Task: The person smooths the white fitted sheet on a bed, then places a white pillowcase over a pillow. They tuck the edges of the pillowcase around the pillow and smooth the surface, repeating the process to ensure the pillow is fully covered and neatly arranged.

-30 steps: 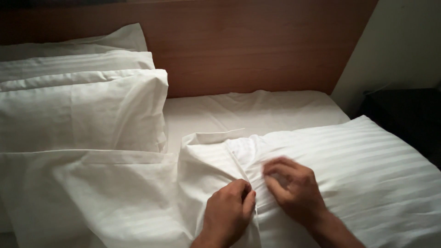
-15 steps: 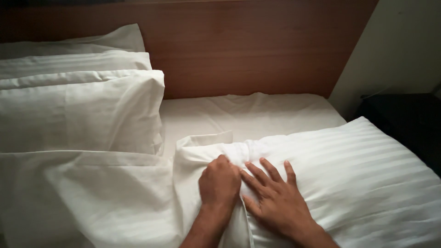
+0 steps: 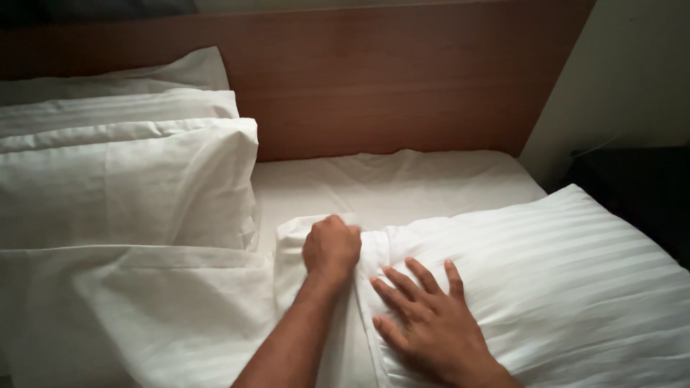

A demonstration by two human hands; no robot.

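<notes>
The left hand (image 3: 331, 248) has moved up and away from the person since a moment ago. It is now sitting at the top corner of the open end of the pillowcase (image 3: 327, 338). Its fingers (image 3: 338, 231) are curled into a tight fist, and they are bunching up the white cloth there. The right hand (image 3: 431, 327) has slid a little further onto the striped pillow (image 3: 560, 287). It is lying flat now, with its fingers (image 3: 413, 284) spread wide and pressing down. It is not gripping anything. One second ago both hands were pinching the cloth close together, lower down.

The pillowcase is holding the striped pillow inside it. The pillow is filling most of it, and the loose open end is lying flat and wrinkled by the left arm.

The striped pillow is lying on the bed (image 3: 388, 179), on the right side. Its long side is running from the open end near the hands out toward the right, and a bit toward the person. The open end is pointing left, toward the stack of pillows (image 3: 122, 179).

That stack is sitting on the left, leaning against the brown wooden headboard (image 3: 388, 79). A white sheet (image 3: 129, 316) is lying in front of the stack.
</notes>
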